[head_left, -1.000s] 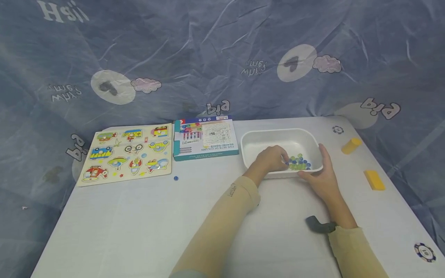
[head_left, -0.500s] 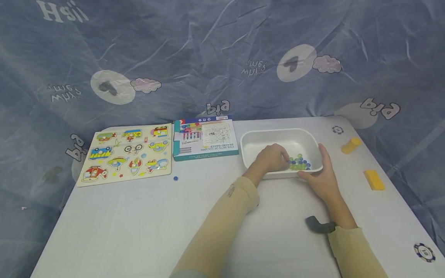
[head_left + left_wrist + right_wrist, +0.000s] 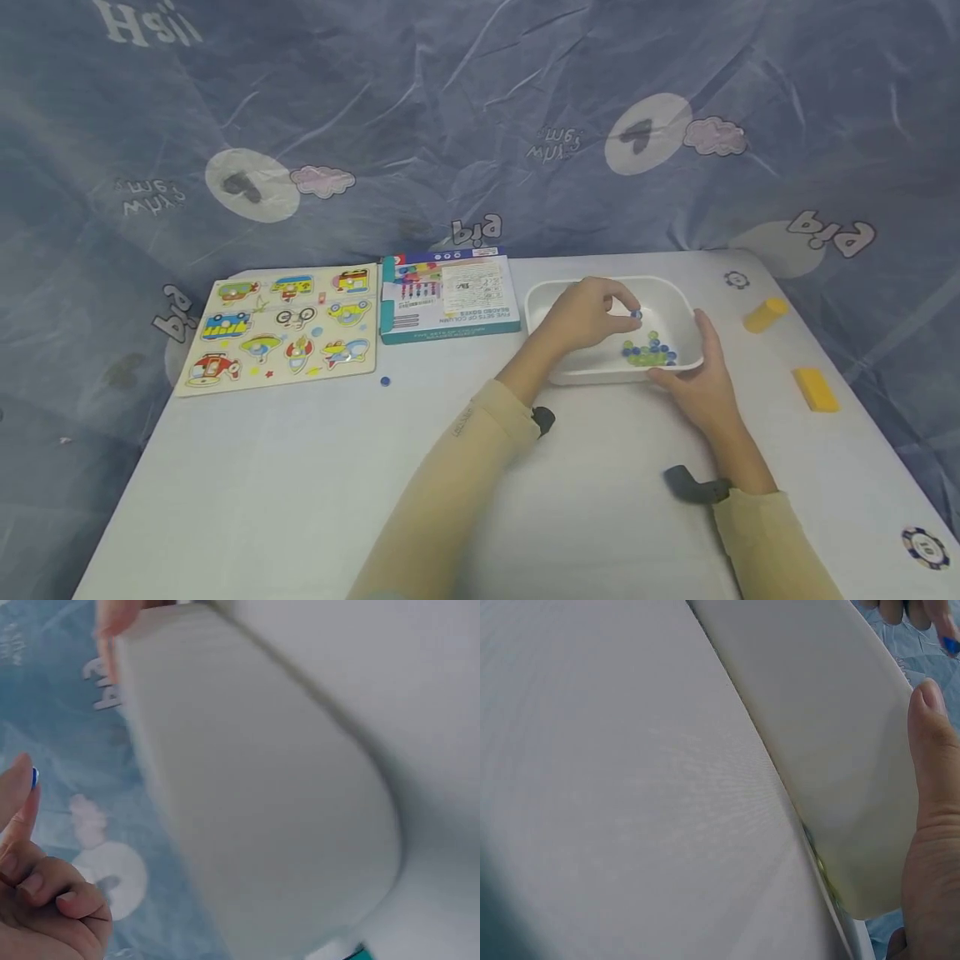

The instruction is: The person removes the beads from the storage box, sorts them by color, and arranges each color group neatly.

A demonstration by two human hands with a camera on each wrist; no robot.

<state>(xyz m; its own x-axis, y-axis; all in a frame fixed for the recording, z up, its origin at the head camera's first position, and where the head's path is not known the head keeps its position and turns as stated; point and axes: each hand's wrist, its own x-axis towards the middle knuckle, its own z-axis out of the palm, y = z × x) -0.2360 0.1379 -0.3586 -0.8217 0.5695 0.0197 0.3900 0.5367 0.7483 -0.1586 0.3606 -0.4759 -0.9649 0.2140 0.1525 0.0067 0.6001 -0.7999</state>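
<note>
My left hand [image 3: 583, 318] is raised over the white plastic tub [image 3: 592, 377] in the head view. Between thumb and index finger it pinches a small blue bead [image 3: 636, 314]; the left wrist view shows this blue bead [image 3: 35, 778] at the fingertips, the other fingers folded in. My right hand [image 3: 703, 393] grips the tub's near right corner, thumb at the front and fingers along the right side. In the right wrist view the thumb [image 3: 934, 750] lies against the tub's wall. Blue and yellow-green beads [image 3: 649, 352] lie grouped in the tub's near right corner.
One blue bead [image 3: 386, 381] lies loose on the white table. A peg puzzle board [image 3: 281, 329] and a beaded-toy box [image 3: 450, 296] stand at the back left. At right are a yellow cylinder [image 3: 765, 315] and a yellow block [image 3: 816, 390].
My left hand has lifted from the beads, up and away, with a blue bead now visible between its fingertips. The right hand stays on the tub. The head view has shifted slightly.
</note>
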